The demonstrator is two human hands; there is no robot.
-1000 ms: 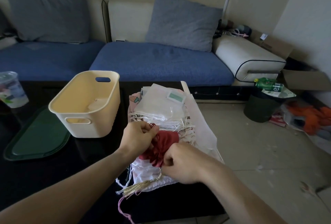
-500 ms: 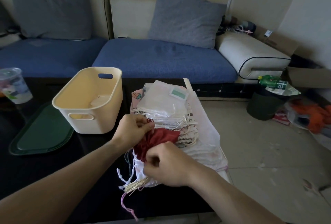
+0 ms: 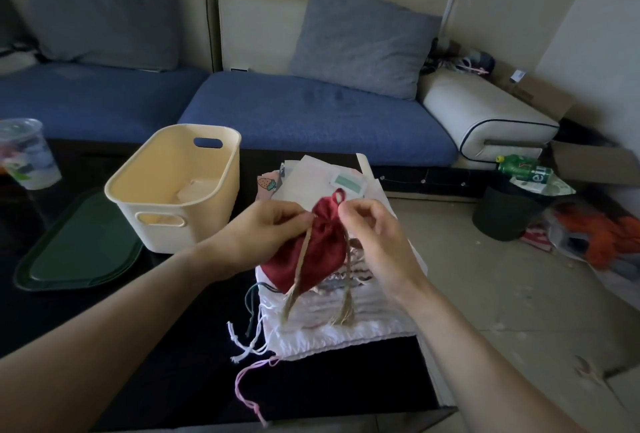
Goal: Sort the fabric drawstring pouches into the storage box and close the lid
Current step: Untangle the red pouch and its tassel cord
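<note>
Now the red pouch (image 3: 313, 252) hung lifted above the pile of pouches (image 3: 343, 314), where half a second earlier it was bunched low against it. Left hand (image 3: 263, 235) pinched its gathered neck from the left; right hand (image 3: 377, 235) pinched the neck at the right, by the red loop. Tan tasselled cords dangled below. Storage box (image 3: 180, 190) stood left of the pile on the dark surface (image 3: 156, 373), green lid (image 3: 79, 252) further left, off the box.

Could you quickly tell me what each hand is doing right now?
Left hand: pinching the red satin drawstring pouch at its neck.
Right hand: pinching the pouch's top.
</note>
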